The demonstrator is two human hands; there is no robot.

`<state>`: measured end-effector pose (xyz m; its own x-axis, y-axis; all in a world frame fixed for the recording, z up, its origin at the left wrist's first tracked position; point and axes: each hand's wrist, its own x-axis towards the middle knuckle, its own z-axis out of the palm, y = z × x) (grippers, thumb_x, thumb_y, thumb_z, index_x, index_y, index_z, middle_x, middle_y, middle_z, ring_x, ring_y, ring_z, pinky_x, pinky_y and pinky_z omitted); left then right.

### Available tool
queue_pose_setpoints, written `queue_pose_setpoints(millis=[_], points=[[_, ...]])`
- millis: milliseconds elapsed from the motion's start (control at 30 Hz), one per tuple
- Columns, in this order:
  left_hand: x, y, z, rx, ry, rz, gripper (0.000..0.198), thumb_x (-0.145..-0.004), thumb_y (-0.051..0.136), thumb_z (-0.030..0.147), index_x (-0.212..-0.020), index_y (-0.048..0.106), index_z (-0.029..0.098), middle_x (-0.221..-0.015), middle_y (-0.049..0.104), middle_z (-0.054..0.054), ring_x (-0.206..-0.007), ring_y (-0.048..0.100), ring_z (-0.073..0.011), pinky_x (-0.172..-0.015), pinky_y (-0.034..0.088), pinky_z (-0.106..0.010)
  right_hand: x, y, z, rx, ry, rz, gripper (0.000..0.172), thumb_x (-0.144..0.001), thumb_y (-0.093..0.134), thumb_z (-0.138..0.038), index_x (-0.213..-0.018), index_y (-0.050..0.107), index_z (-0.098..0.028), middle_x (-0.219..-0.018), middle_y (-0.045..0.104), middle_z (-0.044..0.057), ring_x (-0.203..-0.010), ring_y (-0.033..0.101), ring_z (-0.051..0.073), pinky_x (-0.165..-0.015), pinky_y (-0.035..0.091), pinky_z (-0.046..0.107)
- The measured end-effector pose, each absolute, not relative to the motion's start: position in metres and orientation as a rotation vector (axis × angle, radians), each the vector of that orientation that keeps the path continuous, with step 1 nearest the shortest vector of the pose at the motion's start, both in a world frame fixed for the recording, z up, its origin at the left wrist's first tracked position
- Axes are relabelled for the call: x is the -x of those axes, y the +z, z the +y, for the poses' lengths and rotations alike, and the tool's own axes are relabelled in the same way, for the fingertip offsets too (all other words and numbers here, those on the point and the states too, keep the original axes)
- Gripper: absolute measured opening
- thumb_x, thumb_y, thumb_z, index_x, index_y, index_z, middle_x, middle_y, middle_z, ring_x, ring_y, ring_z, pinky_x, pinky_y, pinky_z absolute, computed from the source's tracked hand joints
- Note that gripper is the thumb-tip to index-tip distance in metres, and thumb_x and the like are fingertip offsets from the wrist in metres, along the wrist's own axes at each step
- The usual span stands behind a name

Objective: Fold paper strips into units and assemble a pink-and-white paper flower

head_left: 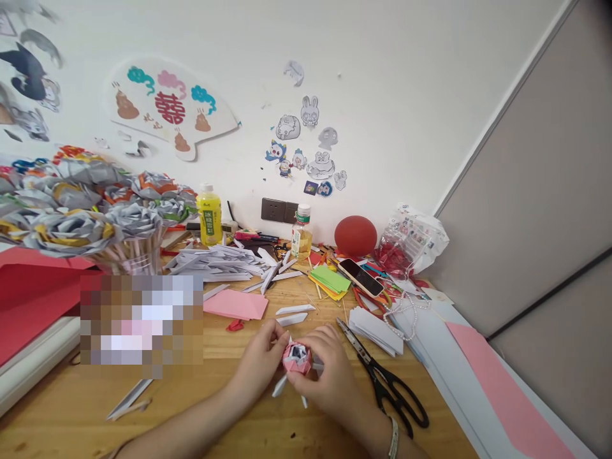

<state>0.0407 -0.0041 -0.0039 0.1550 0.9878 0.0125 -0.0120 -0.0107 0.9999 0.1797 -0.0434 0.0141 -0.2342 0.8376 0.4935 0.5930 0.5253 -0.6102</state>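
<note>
A small round folded-paper flower (297, 358), pink outside with white and grey in the middle, is between my two hands near the front of the wooden table. My right hand (327, 363) curls around its right side, thumb below and fingers above. On the other side, my left hand (264, 354) pinches its left edge with thumb and forefinger. White paper points stick out beneath the flower. Just beyond my hands lie two folded white paper strips (292, 319). Black-handled scissors (382, 376) rest open to the right of my right hand.
Pink paper (236, 303), green sheets (329, 280), a phone (361, 276) and white slips (376, 330) surround the work area. Behind stand a yellow bottle (209, 215), a clear bottle (301, 233), a heap of strips (220, 261) and a red balloon (355, 236). Paper flowers (71, 223) crowd the left.
</note>
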Motion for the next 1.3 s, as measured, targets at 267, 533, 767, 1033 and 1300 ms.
queue_pose_setpoints(millis=[267, 533, 767, 1033, 1300], points=[[-0.037, 0.007, -0.01, -1.156, 0.472, 0.857, 0.064, -0.064, 0.037, 0.078, -0.059, 0.05, 0.016, -0.044, 0.058, -0.002, -0.032, 0.054, -0.0142, -0.031, 0.035, -0.021, -0.196, 0.019, -0.036, 1.121, 0.494, -1.942, 0.034, -0.066, 0.063, -0.017, -0.1, 0.06, -0.022, -0.097, 0.061, 0.003, -0.095, 0.05, 0.021, -0.084, 0.04, 0.032], [-0.037, 0.01, -0.012, -1.172, 0.546, 0.813, 0.058, -0.064, 0.043, 0.075, -0.065, 0.048, 0.017, -0.038, 0.055, 0.002, -0.03, 0.051, -0.0119, -0.031, 0.036, -0.019, -0.2, 0.013, -0.035, 1.128, 0.456, -1.907, 0.032, -0.069, 0.064, -0.025, -0.101, 0.061, -0.023, -0.095, 0.06, 0.003, -0.096, 0.051, 0.022, -0.084, 0.041, 0.033], [-0.033, 0.016, -0.016, -1.167, 0.268, 0.636, 0.051, -0.066, 0.053, 0.067, -0.066, 0.049, 0.016, -0.052, 0.062, -0.001, -0.031, 0.051, -0.0095, -0.033, 0.037, -0.019, -0.202, 0.007, -0.031, 1.152, 0.366, -1.809, 0.034, -0.068, 0.062, -0.018, -0.101, 0.06, -0.023, -0.095, 0.059, 0.005, -0.092, 0.052, 0.021, -0.081, 0.043, 0.032], [-0.031, 0.02, -0.022, -1.371, 0.255, 0.646, 0.045, -0.077, 0.041, 0.063, -0.065, 0.043, 0.02, -0.047, 0.054, 0.005, -0.029, 0.044, -0.0066, -0.034, 0.033, -0.018, -0.204, 0.013, -0.032, 1.133, 0.283, -1.835, 0.028, -0.068, 0.062, -0.018, -0.095, 0.063, -0.022, -0.088, 0.061, 0.004, -0.088, 0.051, 0.021, -0.079, 0.042, 0.034], [-0.029, 0.027, -0.025, -1.417, 0.22, 0.654, 0.047, -0.076, 0.041, 0.064, -0.065, 0.046, 0.018, -0.049, 0.056, 0.003, -0.032, 0.045, -0.0071, -0.037, 0.035, -0.019, -0.205, 0.011, -0.032, 1.101, 0.433, -1.834, 0.019, -0.072, 0.06, -0.022, -0.091, 0.064, -0.021, -0.086, 0.062, 0.003, -0.086, 0.052, 0.02, -0.077, 0.043, 0.031]])
